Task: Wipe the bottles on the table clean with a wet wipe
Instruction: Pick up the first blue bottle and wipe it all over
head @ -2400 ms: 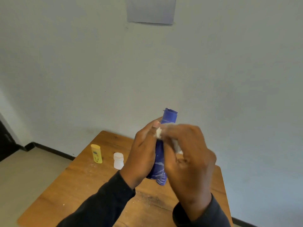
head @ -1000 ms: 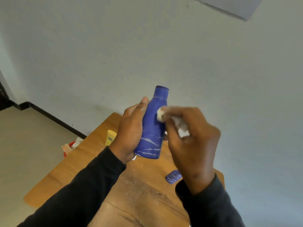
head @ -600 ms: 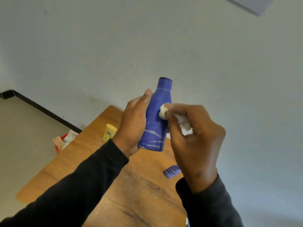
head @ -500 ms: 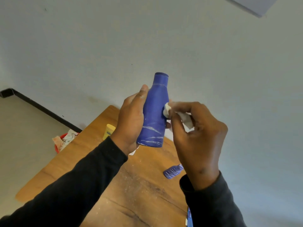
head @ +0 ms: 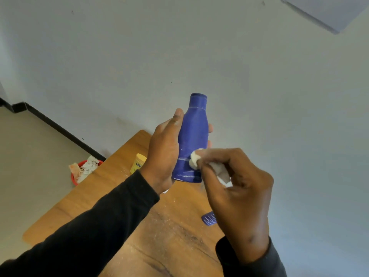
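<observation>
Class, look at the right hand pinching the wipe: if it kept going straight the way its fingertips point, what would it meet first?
The right hand points left at the blue bottle; its wet wipe already appears to touch the lower body, so the bottle comes first.

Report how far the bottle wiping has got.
Done: nothing looks finished. In hand: left hand grips the blue bottle; right hand presses the wet wipe near its base, where white streaks remain. Left: the yellow bottle standing on the table.
</observation>
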`<state>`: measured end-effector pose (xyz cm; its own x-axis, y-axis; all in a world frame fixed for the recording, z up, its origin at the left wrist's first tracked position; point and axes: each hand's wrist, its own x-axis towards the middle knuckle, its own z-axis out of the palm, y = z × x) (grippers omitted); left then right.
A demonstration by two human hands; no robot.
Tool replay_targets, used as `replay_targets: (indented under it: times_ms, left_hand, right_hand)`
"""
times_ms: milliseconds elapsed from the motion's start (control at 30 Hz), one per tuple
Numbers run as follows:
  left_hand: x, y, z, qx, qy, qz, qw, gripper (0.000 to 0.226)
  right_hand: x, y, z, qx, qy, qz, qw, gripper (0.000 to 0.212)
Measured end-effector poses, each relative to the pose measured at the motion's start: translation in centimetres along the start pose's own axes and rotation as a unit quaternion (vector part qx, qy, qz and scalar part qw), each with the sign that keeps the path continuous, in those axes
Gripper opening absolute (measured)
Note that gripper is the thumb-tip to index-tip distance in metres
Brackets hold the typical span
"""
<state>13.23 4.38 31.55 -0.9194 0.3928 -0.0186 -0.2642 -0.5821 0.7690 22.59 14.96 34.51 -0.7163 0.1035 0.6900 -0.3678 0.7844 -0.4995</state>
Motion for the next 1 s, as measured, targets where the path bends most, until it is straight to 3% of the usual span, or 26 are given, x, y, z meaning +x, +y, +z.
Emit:
replay_targets:
  times_ms: [133, 300, 467, 633, 800, 1000]
  left_hand:
    - [0.0, -0.1, 0.4, -0.012, -0.016, -0.015, 1.000, 0.052]
    - [-0.2, 0.3, 0.1, -0.045, -0.014, -0.025, 0.999, 0.053]
    - [-0.2, 0.4, 0.3, -0.037, -0.024, -0.037, 0.998, 0.059]
    - [-0.3, 0.8, -0.2, -0.014, 0.015, -0.023, 1.000, 0.055]
    - [-0.7, 0.8, 0.1, -0.026, 0.007, -0.035, 0.999, 0.061]
    - [-1.2, 1.4, 0.0, -0.007, 0.028, 0.013, 0.999, 0.046]
  right_hand:
    - [1.2, 0.9, 0.1, -0.020, 0.050, 0.008, 0.999, 0.006]
    - [0.1, -0.9, 0.1, -0.015, -0.007, -0.035, 0.999, 0.008]
    - [0.9, 0.3, 0.6, -0.045, 0.057, -0.008, 0.997, 0.008]
    - [-0.2, -1.6, 0.7, -0.010, -0.010, -0.025, 1.000, 0.011]
    - [1.2, -0.7, 1.0, -0.038, 0.045, -0.014, 0.998, 0.004]
    - [0.1, -3.2, 1.4, -0.030, -0.016, -0.084, 0.996, 0.014]
